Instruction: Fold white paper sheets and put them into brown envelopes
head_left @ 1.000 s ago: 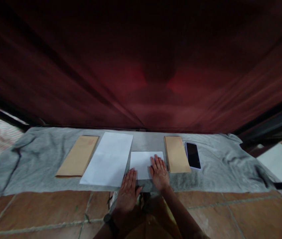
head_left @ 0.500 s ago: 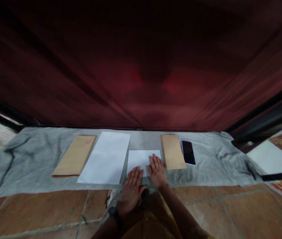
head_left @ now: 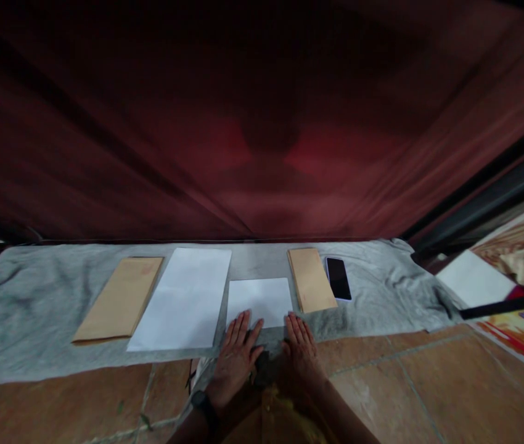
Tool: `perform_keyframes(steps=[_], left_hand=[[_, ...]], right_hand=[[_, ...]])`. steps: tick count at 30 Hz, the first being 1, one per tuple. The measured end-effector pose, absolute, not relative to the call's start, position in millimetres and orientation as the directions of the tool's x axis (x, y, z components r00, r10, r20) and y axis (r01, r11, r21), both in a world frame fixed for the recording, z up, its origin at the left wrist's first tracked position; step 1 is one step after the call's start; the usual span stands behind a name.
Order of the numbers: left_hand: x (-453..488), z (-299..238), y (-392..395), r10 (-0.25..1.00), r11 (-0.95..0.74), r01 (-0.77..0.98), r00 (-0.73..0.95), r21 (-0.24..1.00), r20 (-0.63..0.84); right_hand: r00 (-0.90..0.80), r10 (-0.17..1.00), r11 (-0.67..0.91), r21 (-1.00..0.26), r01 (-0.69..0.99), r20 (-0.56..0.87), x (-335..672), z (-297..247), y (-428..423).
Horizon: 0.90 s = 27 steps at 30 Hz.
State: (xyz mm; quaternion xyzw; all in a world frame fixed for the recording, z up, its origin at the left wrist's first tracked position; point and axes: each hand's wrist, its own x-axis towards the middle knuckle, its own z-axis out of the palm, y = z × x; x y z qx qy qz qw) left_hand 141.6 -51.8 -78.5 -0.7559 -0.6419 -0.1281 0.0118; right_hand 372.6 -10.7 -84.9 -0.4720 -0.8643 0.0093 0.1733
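Two open hands lie flat at the near edge of the grey cloth (head_left: 35, 320). The left hand (head_left: 237, 348) spreads its fingers over the near left corner of the folded white paper (head_left: 259, 299), and the right hand (head_left: 301, 345), fingers loosely together, rests just beside its near right corner, gripping nothing. The paper already lies folded small at mid-cloth; the large white sheet (head_left: 181, 299), the left brown envelope (head_left: 118, 299), the right brown envelope (head_left: 308, 279) and the phone (head_left: 338, 278) lie untouched.

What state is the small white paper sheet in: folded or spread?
The small white paper sheet lies flat, half the length of the large white sheet beside it: likely folded; layers unseen.
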Motion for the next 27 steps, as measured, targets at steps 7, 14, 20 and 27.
perform_keyframes(steps=[7, 14, 20, 27], left_hand=[[140.1, -80.2, -51.2, 0.962, -0.184, 0.973, 0.149, 0.143, 0.227], [136.5, -89.2, -47.9, 0.958, -0.193, 0.973, 0.159, 0.129, 0.237], [130.7, -85.1, -45.8, 0.953, -0.234, 0.960, 0.195, 0.152, 0.233], [127.6, -55.5, -39.9, 0.951, -0.133, 0.927, 0.019, 0.351, 0.310]], right_hand=[[-0.466, 0.836, 0.540, -0.277, 0.795, 0.290, 350.3, -64.4, 47.8], [-0.488, 0.872, 0.481, -0.268, 0.835, 0.044, 296.8, -35.9, 132.4], [-0.461, 0.887, 0.418, -0.357, 0.835, -0.039, 286.3, -27.3, 161.6], [-0.353, 0.932, 0.218, -0.652, 0.726, -0.082, 311.7, -23.3, 167.5]])
